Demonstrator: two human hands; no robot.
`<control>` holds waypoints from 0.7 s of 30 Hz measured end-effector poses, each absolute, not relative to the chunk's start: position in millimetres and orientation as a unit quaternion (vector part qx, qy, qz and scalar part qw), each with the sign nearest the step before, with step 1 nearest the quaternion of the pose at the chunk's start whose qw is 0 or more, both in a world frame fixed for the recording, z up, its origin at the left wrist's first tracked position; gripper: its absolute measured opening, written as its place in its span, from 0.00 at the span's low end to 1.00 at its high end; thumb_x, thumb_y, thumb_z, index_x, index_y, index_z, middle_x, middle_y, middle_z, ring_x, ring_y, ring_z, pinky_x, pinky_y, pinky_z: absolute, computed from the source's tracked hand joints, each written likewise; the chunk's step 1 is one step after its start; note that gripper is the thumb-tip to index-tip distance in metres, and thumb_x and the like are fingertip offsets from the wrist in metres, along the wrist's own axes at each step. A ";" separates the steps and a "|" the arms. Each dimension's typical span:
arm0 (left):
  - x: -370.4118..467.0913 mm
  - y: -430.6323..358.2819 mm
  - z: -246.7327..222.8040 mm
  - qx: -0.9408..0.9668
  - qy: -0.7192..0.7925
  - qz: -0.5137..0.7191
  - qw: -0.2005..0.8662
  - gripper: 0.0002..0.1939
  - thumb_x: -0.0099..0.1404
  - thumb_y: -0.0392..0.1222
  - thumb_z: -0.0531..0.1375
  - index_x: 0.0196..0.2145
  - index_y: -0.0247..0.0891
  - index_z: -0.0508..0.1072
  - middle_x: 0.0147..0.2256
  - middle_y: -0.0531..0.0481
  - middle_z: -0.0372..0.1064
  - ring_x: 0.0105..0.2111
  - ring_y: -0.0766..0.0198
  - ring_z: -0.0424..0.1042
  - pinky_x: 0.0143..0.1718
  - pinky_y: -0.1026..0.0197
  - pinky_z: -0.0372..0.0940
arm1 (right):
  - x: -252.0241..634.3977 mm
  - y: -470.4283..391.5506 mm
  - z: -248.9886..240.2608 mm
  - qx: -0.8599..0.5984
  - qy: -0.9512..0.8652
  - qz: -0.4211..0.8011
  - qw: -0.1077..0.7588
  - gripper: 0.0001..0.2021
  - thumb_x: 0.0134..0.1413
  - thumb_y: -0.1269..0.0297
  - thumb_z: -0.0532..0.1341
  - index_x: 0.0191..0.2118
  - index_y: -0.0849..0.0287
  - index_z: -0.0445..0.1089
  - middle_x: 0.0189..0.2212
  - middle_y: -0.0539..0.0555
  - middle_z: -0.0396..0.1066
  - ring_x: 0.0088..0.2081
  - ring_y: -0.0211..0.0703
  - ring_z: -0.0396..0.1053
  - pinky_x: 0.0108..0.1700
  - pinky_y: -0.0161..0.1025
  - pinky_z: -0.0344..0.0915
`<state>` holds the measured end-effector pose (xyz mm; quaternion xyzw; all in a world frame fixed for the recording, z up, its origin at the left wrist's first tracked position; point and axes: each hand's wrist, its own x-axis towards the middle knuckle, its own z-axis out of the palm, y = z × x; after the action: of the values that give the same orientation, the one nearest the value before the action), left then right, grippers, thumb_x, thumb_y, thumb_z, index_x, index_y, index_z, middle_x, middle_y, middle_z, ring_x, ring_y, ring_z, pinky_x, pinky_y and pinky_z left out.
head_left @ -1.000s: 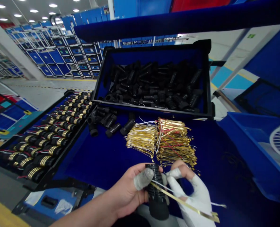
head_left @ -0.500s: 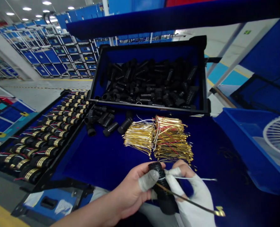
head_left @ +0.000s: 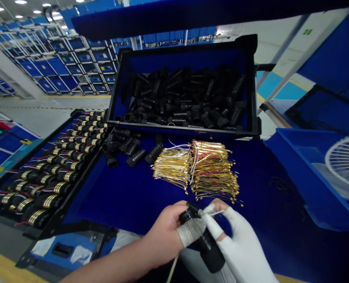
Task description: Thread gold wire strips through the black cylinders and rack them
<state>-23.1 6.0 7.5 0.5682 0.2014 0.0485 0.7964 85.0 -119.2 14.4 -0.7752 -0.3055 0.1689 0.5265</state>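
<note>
My left hand [head_left: 174, 226], its thumb wrapped in grey tape, is closed round a black ribbed plastic tube [head_left: 211, 251] that tilts down to the right. My right hand [head_left: 233, 230], in a white glove with bare fingertips, pinches a thin white wire [head_left: 217, 213] against the tube's upper part. A pale strip [head_left: 172, 269] hangs below my left hand. Beyond the hands lie two bundles of gold strips, one with white wires [head_left: 172, 167] and one with red wires [head_left: 214, 171]. The wire's far end inside the tube is hidden by my fingers.
A blue bin [head_left: 252, 124] full of black tubes stands at the back. Several loose tubes [head_left: 136, 158] lie before it. On the left is a tray of tubes with gold rings [head_left: 55, 201]. A blue tub [head_left: 298, 165] and a white fan [head_left: 347, 161] are at the right.
The tube has turned in my left hand, whose thumb now lies across it. The white wire's free length at the right has shortened, and the gold-ended strip has swung from right to below my left hand.
</note>
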 end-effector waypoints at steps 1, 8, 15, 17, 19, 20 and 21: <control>-23.0 7.2 6.5 0.577 0.194 0.044 0.792 0.21 0.61 0.57 0.66 0.27 0.32 0.74 0.31 0.49 0.63 0.33 0.65 0.62 0.35 0.64 0.59 | 85.2 -119.9 14.6 -0.767 -0.322 0.170 0.529 0.09 0.58 0.56 0.61 0.29 0.53 0.68 0.25 0.50 0.71 0.28 0.45 0.70 0.30 0.38 0.68; -23.3 25.1 -2.9 0.597 0.183 0.051 0.779 0.18 0.64 0.53 0.63 0.37 0.33 0.80 0.38 0.45 0.67 0.39 0.60 0.69 0.41 0.61 0.63 | 88.1 -137.1 3.1 -0.667 -0.530 0.101 0.514 0.06 0.58 0.70 0.62 0.37 0.51 0.74 0.26 0.49 0.69 0.27 0.40 0.66 0.30 0.38 0.61; -25.2 38.0 -21.1 0.772 0.184 0.077 0.604 0.12 0.65 0.46 0.61 0.37 0.33 0.77 0.37 0.44 0.69 0.37 0.58 0.69 0.40 0.59 0.63 | 74.8 -126.2 16.3 -0.412 -0.144 0.247 0.865 0.26 0.65 0.45 0.48 0.23 0.55 0.66 0.17 0.47 0.50 0.18 0.37 0.50 0.24 0.41 0.53; -24.7 37.6 -23.1 0.775 0.202 0.073 0.594 0.11 0.66 0.45 0.60 0.38 0.34 0.76 0.37 0.45 0.69 0.38 0.58 0.68 0.40 0.58 0.63 | 69.6 -117.3 17.4 -0.384 -0.134 0.248 0.880 0.24 0.65 0.47 0.50 0.23 0.56 0.66 0.16 0.46 0.50 0.18 0.36 0.49 0.23 0.40 0.52; -23.3 37.9 -22.8 0.780 0.209 0.065 0.587 0.11 0.67 0.45 0.59 0.37 0.35 0.76 0.36 0.46 0.69 0.38 0.59 0.68 0.41 0.58 0.62 | 66.9 -109.8 13.5 -0.374 -0.139 0.245 0.883 0.24 0.64 0.46 0.53 0.22 0.56 0.67 0.15 0.46 0.50 0.17 0.35 0.48 0.23 0.40 0.52; -22.5 38.5 -22.4 0.783 0.206 0.061 0.583 0.10 0.68 0.44 0.58 0.36 0.35 0.75 0.36 0.46 0.68 0.38 0.59 0.68 0.42 0.59 0.62 | 66.5 -106.6 10.4 -0.372 -0.145 0.243 0.884 0.24 0.64 0.46 0.54 0.22 0.56 0.67 0.15 0.45 0.50 0.17 0.35 0.49 0.23 0.40 0.52; -21.8 39.1 -22.1 0.788 0.203 0.059 0.578 0.10 0.68 0.44 0.57 0.36 0.36 0.75 0.36 0.47 0.68 0.38 0.60 0.67 0.41 0.59 0.61 | 66.4 -103.3 6.7 -0.371 -0.156 0.240 0.884 0.23 0.63 0.46 0.55 0.23 0.56 0.68 0.15 0.45 0.51 0.17 0.35 0.49 0.23 0.39 0.52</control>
<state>-21.8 39.1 -22.1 0.7884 0.2028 0.0594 0.5778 66.4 -103.3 6.7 -0.3706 -0.1559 0.2402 0.8835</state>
